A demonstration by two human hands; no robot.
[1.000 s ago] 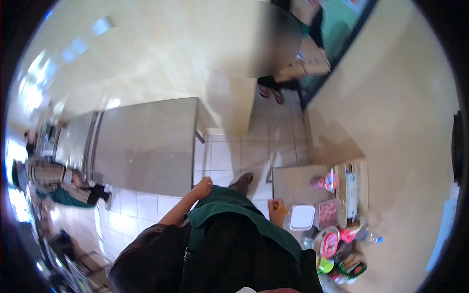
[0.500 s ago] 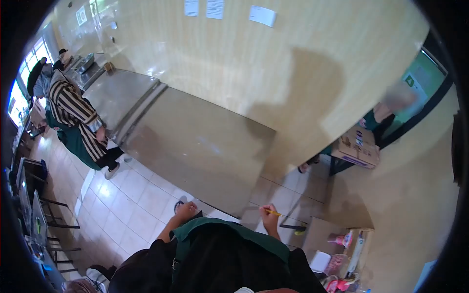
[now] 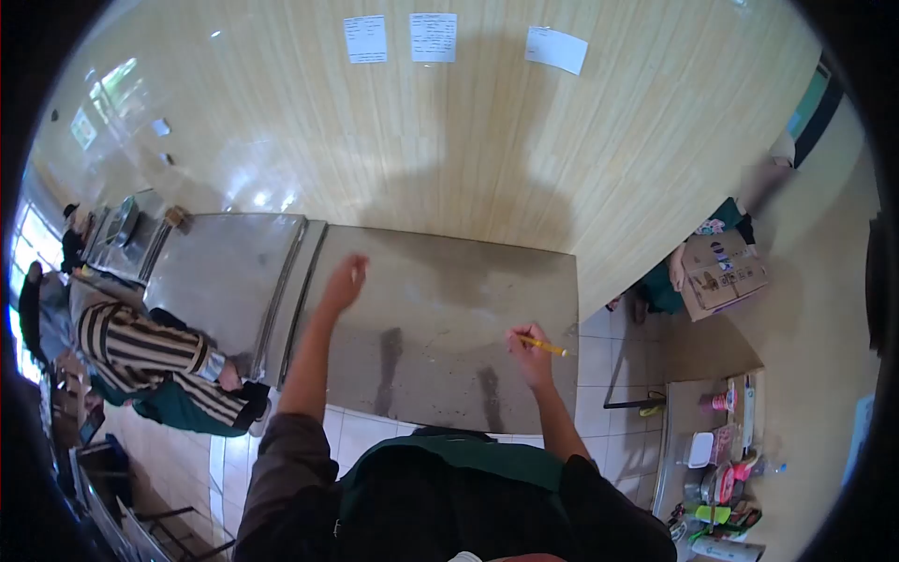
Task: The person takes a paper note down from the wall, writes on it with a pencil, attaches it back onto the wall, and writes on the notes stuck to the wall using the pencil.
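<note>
My right hand [image 3: 530,350] is closed around a yellow pencil [image 3: 548,347], which points to the right above the grey tabletop [image 3: 431,318]. My left hand [image 3: 347,279] is raised over the left part of the same tabletop, its fingers loosely bent and apart, with nothing visible in them. Both forearms reach forward from dark sleeves, and a green apron [image 3: 449,454] covers my front. Dark shadows of my arms fall on the table's surface.
On the left, a person in a striped top [image 3: 140,347] stands at an adjoining metal table [image 3: 225,262]. Another person at right holds a cardboard box [image 3: 721,272]. A side table at lower right bears a white container [image 3: 700,450] and several other items. Papers [image 3: 433,37] hang on the wall.
I have turned left and come closer to the table. Both hands have moved forward from its near edge to above it. The person at right has lifted the box.
</note>
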